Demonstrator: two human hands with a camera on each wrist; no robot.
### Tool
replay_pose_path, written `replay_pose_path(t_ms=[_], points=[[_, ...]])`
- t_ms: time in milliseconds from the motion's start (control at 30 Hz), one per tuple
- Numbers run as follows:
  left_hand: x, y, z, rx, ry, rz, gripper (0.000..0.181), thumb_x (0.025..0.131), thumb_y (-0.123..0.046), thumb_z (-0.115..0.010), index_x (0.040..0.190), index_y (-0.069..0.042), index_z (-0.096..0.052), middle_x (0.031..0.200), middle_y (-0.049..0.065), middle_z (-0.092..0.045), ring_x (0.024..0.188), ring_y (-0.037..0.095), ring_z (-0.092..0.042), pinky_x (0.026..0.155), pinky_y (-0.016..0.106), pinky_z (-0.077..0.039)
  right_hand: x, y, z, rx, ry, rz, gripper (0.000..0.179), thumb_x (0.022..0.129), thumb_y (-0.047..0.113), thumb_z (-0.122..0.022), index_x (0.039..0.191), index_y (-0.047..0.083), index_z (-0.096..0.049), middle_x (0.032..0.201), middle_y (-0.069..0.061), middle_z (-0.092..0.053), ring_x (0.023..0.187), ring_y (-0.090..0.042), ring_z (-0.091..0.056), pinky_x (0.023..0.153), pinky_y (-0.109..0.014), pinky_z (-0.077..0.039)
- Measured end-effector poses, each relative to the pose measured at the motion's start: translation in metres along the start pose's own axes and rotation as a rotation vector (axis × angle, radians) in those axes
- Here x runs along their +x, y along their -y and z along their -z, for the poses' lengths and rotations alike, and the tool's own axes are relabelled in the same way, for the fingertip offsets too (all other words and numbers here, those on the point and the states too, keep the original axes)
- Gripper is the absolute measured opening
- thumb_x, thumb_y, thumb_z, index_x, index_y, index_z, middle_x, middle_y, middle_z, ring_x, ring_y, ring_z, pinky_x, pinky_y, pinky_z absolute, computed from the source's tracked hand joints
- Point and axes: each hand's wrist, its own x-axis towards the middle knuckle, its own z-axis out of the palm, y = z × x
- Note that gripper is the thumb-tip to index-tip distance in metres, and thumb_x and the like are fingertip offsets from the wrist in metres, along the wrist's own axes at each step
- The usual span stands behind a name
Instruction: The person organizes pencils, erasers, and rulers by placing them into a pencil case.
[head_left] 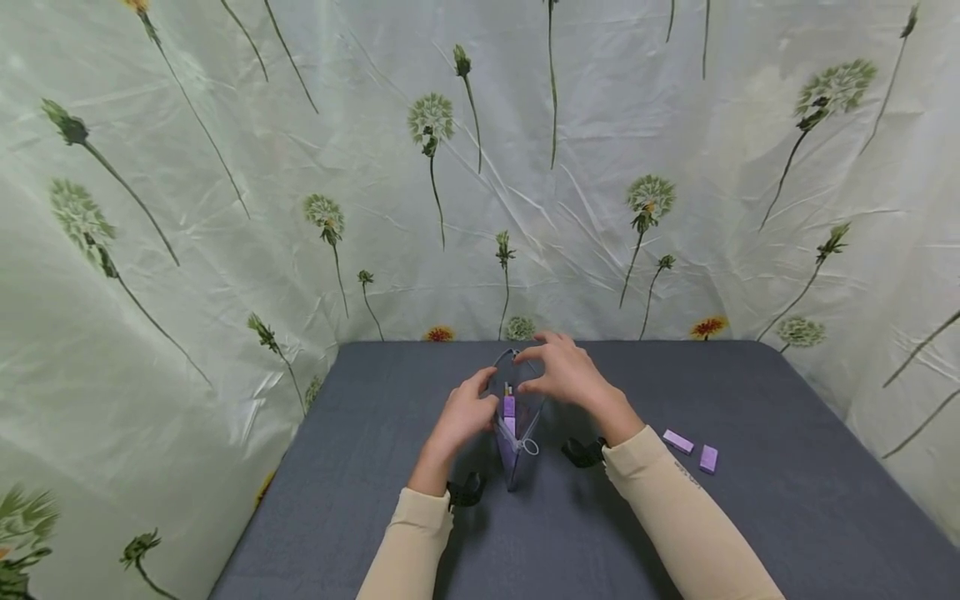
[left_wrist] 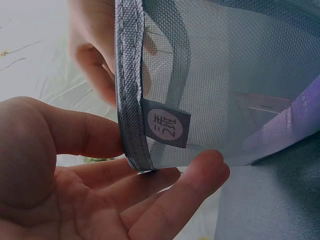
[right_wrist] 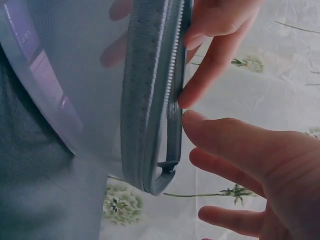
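Observation:
A grey mesh zipper pouch [head_left: 507, 458] stands on the table between my hands, its zipped mouth spread apart. Small purple boxes [head_left: 509, 407] lie inside and also show through the mesh in the right wrist view. My left hand [head_left: 467, 414] holds the rim of the pouch, thumb on one side and fingers on the other, near a grey label [left_wrist: 168, 124] with a round white print. Close to the zipper's end [right_wrist: 167, 167], my right hand [head_left: 566, 373] has its fingers spread and grips nothing; its thumb tip is beside the rim.
Two more purple boxes, one slanted [head_left: 678, 442] and one nearer [head_left: 708, 458], lie on the dark grey table [head_left: 360, 467] to the right of my right forearm. A pale curtain [head_left: 375, 192] with dandelion prints hangs behind and along the sides.

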Motion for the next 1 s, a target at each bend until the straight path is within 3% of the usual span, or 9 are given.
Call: replay_pose_path(t_ms=[133, 633, 1000], points=[[-0.001, 0.0, 0.0, -0.002, 0.0, 0.0, 0.057, 0.096, -0.01, -0.05, 0.153, -0.012, -0.045, 0.15, 0.023, -0.045, 0.05, 0.018, -0.056, 0.059, 0.033, -0.052, -0.007, -0.003, 0.004, -0.011, -0.017, 0.013, 0.047, 0.082, 0.037, -0.084, 0.126, 0.027, -0.073, 0.156, -0.013, -0.038, 0.142, -0.042, -0.031, 0.101, -0.07, -0.033], [-0.004, -0.001, 0.001, -0.021, 0.012, -0.022, 0.058, 0.096, -0.008, -0.048, 0.153, -0.015, -0.044, 0.152, 0.021, -0.044, 0.066, 0.044, -0.063, 0.06, 0.034, -0.053, -0.034, -0.016, 0.023, -0.146, -0.038, 0.099, 0.051, 0.077, 0.034, -0.088, 0.126, 0.027, -0.072, 0.152, -0.016, -0.042, 0.139, -0.04, -0.034, 0.096, -0.069, -0.038], [-0.004, 0.0, 0.001, -0.041, 0.019, -0.035, 0.058, 0.095, -0.007, -0.048, 0.152, -0.016, -0.046, 0.151, 0.021, -0.044, 0.051, 0.022, -0.055, 0.061, 0.04, -0.054, -0.059, -0.035, 0.03, -0.223, -0.018, 0.112, 0.056, 0.076, 0.032, -0.089, 0.129, 0.025, -0.071, 0.148, -0.02, -0.045, 0.135, -0.044, -0.039, 0.091, -0.068, -0.042]])
